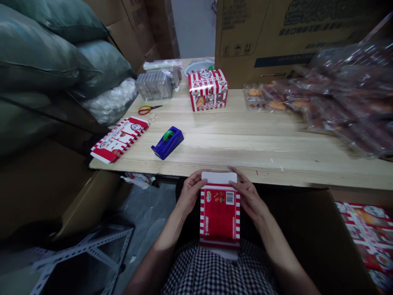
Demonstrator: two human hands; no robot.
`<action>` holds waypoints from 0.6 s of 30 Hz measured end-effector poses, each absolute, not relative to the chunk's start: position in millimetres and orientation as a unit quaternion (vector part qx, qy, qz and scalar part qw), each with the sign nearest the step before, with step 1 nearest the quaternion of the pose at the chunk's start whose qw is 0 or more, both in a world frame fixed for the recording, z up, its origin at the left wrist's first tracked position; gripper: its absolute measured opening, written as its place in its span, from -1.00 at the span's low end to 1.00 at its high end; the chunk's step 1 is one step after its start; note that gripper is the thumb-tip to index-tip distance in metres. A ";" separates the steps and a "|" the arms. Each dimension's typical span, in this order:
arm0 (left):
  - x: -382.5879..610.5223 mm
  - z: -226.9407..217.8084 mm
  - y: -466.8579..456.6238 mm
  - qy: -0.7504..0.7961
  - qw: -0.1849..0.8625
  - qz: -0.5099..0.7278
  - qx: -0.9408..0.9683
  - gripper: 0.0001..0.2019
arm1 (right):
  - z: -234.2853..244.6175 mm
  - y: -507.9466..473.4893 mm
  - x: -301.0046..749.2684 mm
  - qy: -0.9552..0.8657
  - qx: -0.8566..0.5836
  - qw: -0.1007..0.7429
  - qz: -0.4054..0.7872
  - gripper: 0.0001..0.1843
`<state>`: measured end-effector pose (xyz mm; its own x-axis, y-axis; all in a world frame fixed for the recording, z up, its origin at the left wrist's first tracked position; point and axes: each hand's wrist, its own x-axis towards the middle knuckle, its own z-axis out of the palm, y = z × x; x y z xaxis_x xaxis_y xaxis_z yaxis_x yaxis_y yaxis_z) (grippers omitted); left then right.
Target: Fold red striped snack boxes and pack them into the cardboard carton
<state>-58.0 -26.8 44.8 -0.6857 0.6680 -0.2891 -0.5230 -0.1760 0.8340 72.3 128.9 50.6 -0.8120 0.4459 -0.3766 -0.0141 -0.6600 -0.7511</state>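
Note:
A red-and-white striped cardboard box [220, 215] is held over my lap, its printed red panel with a barcode facing up. White flaps stick out at its far and near ends. My left hand [192, 189] grips the far left corner, thumb on the white flap's fold. On the far right corner, my right hand [247, 194] pinches the same fold with its thumb, fingers behind the card. Beyond my hands on the table stand a blue tape dispenser [170, 143] with a green roll and a made-up striped box [208, 91].
Flat striped cartons [120, 139] lie at the table's left edge, near yellow-and-red scissors [149, 109]. Clear plastic packs [155, 85] stand behind. Bagged toy-food packs [334, 98] heap up at the right, before a large cardboard box [260, 45]. Packed striped boxes [371, 237] sit low right.

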 end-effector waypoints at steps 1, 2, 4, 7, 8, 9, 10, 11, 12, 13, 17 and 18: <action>-56.4 47.0 -26.8 0.497 0.405 0.765 0.062 -0.62 | 52.8 133.5 74.2 -0.381 -0.266 0.088 0.881 -0.29; -54.5 48.8 -26.5 0.487 0.415 0.767 0.054 -0.66 | 54.4 137.3 75.8 -0.373 -0.262 0.054 0.888 -0.33; -50.5 51.4 -24.7 0.474 0.423 0.771 0.043 -0.71 | 56.6 142.3 78.2 -0.366 -0.270 0.028 0.890 -0.42; -45.9 53.0 -20.2 0.471 0.418 0.776 0.047 -0.78 | 58.4 142.8 79.5 -0.370 -0.281 0.033 0.885 -0.55; -44.9 52.7 -18.7 0.475 0.410 0.777 0.051 -0.80 | 58.1 141.7 79.4 -0.372 -0.282 0.038 0.883 -0.58; -44.2 52.0 -17.3 0.480 0.399 0.780 0.055 -0.82 | 57.0 140.4 79.0 -0.375 -0.284 0.044 0.881 -0.60; -43.7 50.9 -16.2 0.484 0.386 0.783 0.061 -0.83 | 55.1 138.9 78.6 -0.378 -0.287 0.056 0.879 -0.62; -43.5 49.5 -15.5 0.488 0.374 0.786 0.066 -0.85 | 52.4 137.5 78.1 -0.381 -0.289 0.072 0.875 -0.66; -43.6 48.1 -15.4 0.492 0.366 0.787 0.073 -0.87 | 49.0 136.3 77.7 -0.385 -0.291 0.089 0.871 -0.70; -43.9 46.7 -15.8 0.496 0.362 0.786 0.080 -0.89 | 45.4 135.2 77.4 -0.389 -0.291 0.107 0.868 -0.76; -48.1 44.1 -23.3 0.506 0.379 0.762 0.142 -0.87 | 36.0 133.3 79.2 -0.405 -0.274 0.143 0.861 -0.95; -49.6 44.0 -26.0 0.506 0.387 0.753 0.168 -0.84 | 36.1 133.3 80.3 -0.408 -0.267 0.146 0.861 -0.95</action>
